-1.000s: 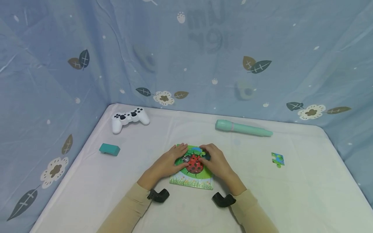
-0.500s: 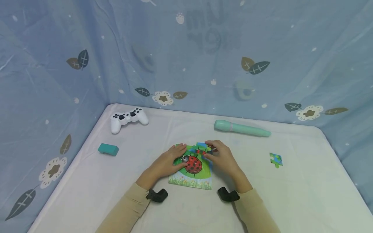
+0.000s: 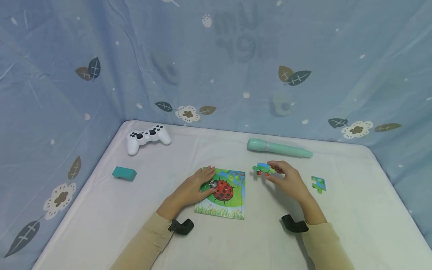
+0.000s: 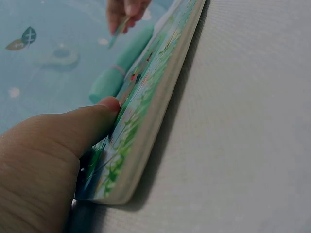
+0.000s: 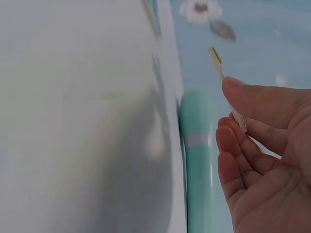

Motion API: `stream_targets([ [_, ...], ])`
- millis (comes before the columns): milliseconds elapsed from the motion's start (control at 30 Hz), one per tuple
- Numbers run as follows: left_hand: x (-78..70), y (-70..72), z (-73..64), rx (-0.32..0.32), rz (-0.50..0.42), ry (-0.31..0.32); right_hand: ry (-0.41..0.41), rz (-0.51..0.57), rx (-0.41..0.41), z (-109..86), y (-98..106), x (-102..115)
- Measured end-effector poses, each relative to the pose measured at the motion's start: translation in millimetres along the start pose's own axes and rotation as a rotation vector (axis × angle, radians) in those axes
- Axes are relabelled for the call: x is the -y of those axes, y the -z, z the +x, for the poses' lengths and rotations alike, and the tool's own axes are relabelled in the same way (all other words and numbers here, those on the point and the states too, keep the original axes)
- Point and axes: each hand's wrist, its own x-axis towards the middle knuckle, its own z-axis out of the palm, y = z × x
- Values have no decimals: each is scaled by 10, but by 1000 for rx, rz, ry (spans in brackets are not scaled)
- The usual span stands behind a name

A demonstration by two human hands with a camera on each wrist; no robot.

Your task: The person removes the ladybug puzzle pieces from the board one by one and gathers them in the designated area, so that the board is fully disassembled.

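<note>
A square ladybug jigsaw puzzle (image 3: 221, 210) lies on the white table. My left hand (image 3: 193, 188) rests on its left side with fingers spread, the thumb reaching toward the ladybug's head. In the left wrist view that thumb lies on the puzzle's (image 4: 131, 141) face, beside its thick edge. My right hand (image 3: 287, 179) is to the right of the puzzle, pinching a jigsaw piece (image 3: 264, 168) in blue, green and red above the table. Edge-on in the right wrist view, the thin piece (image 5: 238, 119) sits between thumb and fingers. Another jigsaw piece (image 3: 318, 184) lies flat farther right.
Behind the right hand lies a mint-green microphone-shaped object (image 3: 280, 148). A white game controller (image 3: 148, 138) is at the back left, with a small teal block (image 3: 124, 173) in front of it. Blue patterned cloth (image 3: 216, 67) hangs behind the table.
My right hand has lifted a jigsaw piece off the puzzle's upper right part and carried it rightward, past the puzzle's edge. The left hand has stayed on the puzzle.
</note>
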Motion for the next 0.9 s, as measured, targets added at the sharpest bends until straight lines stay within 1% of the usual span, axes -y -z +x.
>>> stream_targets([
  [233, 1, -5, 10, -4, 6, -6, -63, -56, -3, -193, 369, -287],
  [400, 0, -4, 13, -4, 5, -7, -161, -61, 30, -287, 555, -454],
  [500, 3, -3, 16, -3, 6, -9, -192, -73, 52, -308, 597, -551],
  [600, 2, -1, 20, 0, 9, -4, -196, -83, 66, -313, 608, -611],
  [700, -7, 7, 19, 2, 5, 5, -188, -94, 75, -303, 606, -641],
  [900, -28, 20, 16, 8, 1, 16, -141, -137, 86, -264, 593, -660],
])
